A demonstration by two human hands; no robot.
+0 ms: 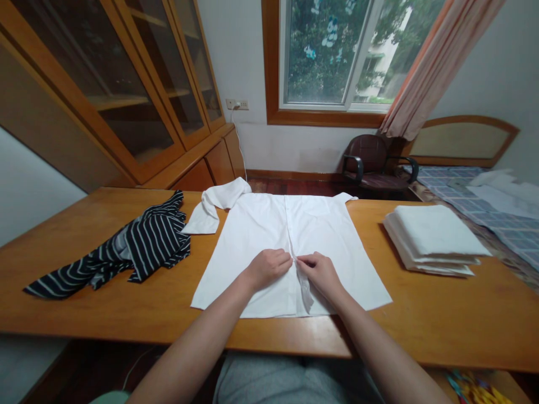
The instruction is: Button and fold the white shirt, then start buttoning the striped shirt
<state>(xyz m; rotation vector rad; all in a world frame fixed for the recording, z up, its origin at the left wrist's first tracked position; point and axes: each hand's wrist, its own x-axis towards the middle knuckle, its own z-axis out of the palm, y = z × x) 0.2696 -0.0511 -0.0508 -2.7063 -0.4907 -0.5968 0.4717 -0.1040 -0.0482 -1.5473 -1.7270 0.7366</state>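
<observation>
A white button shirt (256, 235) lies spread on the wooden table in front of me, its hem toward me and one sleeve stretched out to the left. My left hand (272, 266) is closed on the front placket, about midway down. Close beside it, my right hand (320, 272) pinches the edge of the other front panel. Below my hands the two front edges are parted, and the right one is folded back a little. Whether a button sits between my fingertips is too small to tell.
A crumpled black-and-white striped garment (154, 241) lies on the table (168, 320) at left. Folded white cloths (435, 235) are stacked at right. Beyond the table are a glass-door cabinet (143, 84), an armchair (373, 163) and a bed (475, 191).
</observation>
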